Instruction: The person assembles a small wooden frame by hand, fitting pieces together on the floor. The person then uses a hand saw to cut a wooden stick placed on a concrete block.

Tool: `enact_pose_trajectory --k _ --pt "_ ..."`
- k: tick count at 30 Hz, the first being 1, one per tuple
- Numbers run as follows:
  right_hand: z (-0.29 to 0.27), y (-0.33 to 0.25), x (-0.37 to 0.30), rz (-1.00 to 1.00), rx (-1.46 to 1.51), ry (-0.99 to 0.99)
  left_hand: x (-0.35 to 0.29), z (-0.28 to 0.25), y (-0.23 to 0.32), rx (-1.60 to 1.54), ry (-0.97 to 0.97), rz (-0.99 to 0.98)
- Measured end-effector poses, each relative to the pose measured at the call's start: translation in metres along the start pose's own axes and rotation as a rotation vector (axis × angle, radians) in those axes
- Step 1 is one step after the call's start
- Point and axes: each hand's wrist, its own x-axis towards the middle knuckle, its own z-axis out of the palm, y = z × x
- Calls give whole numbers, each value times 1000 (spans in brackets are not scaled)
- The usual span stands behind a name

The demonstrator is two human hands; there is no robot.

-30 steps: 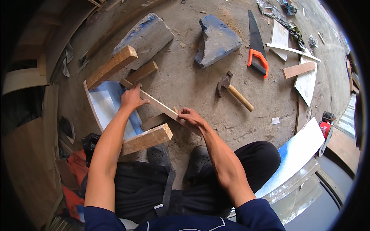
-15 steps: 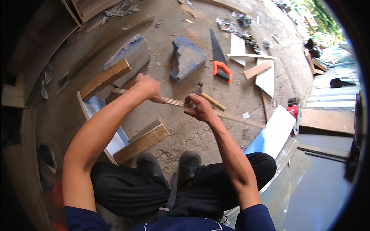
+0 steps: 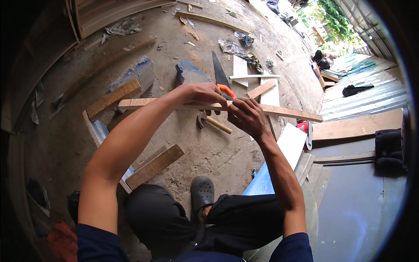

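Observation:
A long, thin wooden strip point(image 3: 292, 112) runs from left to right in front of me, raised above the floor. My left hand point(image 3: 204, 94) is closed around it near its middle. Right beside it, my right hand point(image 3: 246, 115) grips the same strip, the fingers of both hands nearly meeting. On the floor below the hands lies a claw hammer point(image 3: 219, 125) with a wooden handle. Just beyond the hands is a handsaw point(image 3: 220, 72) with a dark blade and an orange handle, which the hands partly cover.
At my left stands a three-sided piece of wooden boards point(image 3: 157, 167) with a pale inner face. Blue-stained blocks point(image 3: 187, 72) sit farther off. White boards point(image 3: 240, 70) and a short wood piece point(image 3: 262, 88) lie beyond the right hand. A white-blue panel point(image 3: 279, 157) leans near my right knee.
The strip has been lifted and turned to lie more level across the view. Both hands have moved right and closer together on it. My view has shifted too.

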Motion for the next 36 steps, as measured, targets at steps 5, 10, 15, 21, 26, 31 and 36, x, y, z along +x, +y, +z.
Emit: enact_pose_trajectory --k 5,10,15,21,26,31,36 --pt "-4 -4 2 -8 -14 -1 -7 -4 4 56 36 -12" --pt "-13 3 6 -19 -6 -14 -14 -2 13 -93 72 50" --pt "-23 19 18 -89 -77 -55 -4 -11 10 -52 106 83" --pt "-33 44 40 -130 -275 -87 -5 -24 12 -161 299 85" --pt "-26 81 39 -30 -215 -44 -6 -41 -7 -257 530 54" --pt "30 142 10 66 -119 -201 -1 -54 -34 -372 693 -19" --pt "125 197 -50 292 -16 -704 15 -66 -45 -443 736 -180"
